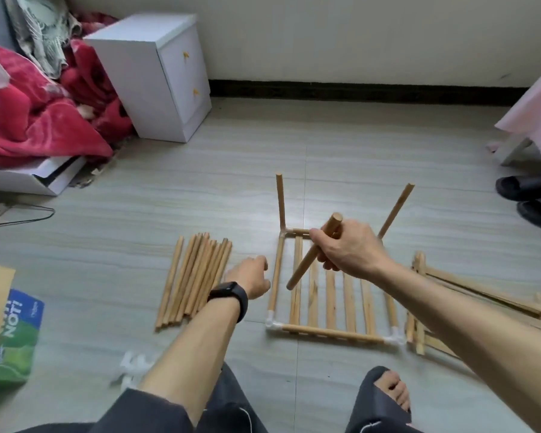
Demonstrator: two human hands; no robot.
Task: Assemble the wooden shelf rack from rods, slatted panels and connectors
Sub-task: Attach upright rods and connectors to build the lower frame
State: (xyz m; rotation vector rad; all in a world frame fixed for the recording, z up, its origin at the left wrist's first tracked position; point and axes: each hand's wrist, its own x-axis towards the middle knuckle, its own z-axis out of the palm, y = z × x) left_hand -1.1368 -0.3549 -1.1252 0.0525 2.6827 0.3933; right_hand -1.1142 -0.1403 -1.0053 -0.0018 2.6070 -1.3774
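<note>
A slatted wooden panel (331,303) lies flat on the floor, framed by rods with white connectors (273,321) at its corners. Two rods stand up from its far corners: one upright (280,201), one leaning right (395,210). My right hand (349,248) grips a loose rod (306,260) slantwise above the panel. My left hand (251,276), a dark watch on its wrist, hovers between the panel's left edge and a bundle of several loose rods (194,281), fingers loosely curled and holding nothing.
More slatted panels (481,303) lie stacked at the right. White connectors (133,365) sit on the floor near my left knee. A white cabinet (156,73), red blanket (35,120), green box (10,339) and black slippers (528,195) ring the floor.
</note>
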